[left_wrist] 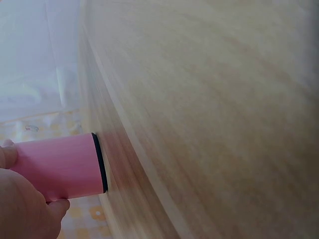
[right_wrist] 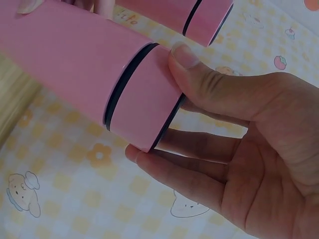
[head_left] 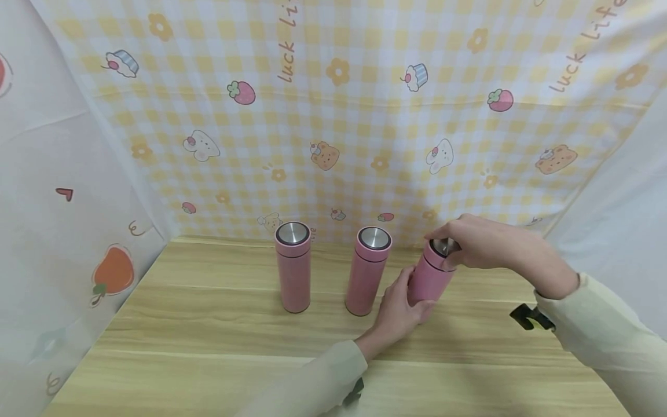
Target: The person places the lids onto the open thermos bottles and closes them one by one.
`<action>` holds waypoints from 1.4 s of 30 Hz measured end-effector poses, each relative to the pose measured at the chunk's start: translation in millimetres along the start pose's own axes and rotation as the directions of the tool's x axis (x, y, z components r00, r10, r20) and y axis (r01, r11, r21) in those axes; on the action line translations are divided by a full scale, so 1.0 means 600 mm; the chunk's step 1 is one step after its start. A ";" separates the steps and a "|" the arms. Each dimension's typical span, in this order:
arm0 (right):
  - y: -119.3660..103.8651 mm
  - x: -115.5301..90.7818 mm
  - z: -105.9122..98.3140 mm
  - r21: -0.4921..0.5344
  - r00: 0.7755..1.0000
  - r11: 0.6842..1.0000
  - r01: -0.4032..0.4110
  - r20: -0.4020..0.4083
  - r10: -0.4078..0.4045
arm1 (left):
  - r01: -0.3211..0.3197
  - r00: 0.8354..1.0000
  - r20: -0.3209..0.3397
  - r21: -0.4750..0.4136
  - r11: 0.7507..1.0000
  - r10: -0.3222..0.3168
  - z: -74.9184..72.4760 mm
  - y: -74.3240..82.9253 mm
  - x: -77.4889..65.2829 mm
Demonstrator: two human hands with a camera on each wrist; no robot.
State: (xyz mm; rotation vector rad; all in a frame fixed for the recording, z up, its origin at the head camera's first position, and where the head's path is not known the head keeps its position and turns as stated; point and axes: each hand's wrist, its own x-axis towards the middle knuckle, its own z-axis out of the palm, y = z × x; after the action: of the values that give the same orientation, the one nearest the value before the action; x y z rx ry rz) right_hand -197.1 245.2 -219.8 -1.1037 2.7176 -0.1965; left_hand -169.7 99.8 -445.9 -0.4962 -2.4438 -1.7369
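The rightmost pink thermos bottle (head_left: 430,281) stands on the wooden table with its silver-topped lid up. My left hand (head_left: 398,310) grips its body low down, thumb on the near side. From above, my right hand (head_left: 471,242) holds the lid (right_wrist: 147,94) by its rim, the thumb on one side and the fingers on the other. A dark seam runs between lid and body in the right wrist view. The bottle's black base (left_wrist: 100,163) shows at the tabletop in the left wrist view.
Two matching pink thermos bottles stand upright to the left, a middle bottle (head_left: 367,272) and a left bottle (head_left: 294,269). Behind them hangs a yellow checked cloth (head_left: 354,121). A white printed cloth (head_left: 78,231) borders the wooden table (head_left: 208,330) on the left.
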 end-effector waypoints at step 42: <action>0.037 -0.008 0.003 0.087 0.984 0.980 0.179 -0.005 -0.179 | -0.042 0.999 -0.006 -0.016 0.999 0.042 -0.002 0.001 0.000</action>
State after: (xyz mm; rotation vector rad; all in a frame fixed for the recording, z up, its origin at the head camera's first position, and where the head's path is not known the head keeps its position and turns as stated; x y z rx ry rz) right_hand -208.5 264.5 -225.2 -1.3212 2.5787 -0.3369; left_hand -169.5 98.9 -444.9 -0.5395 -2.3997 -1.7407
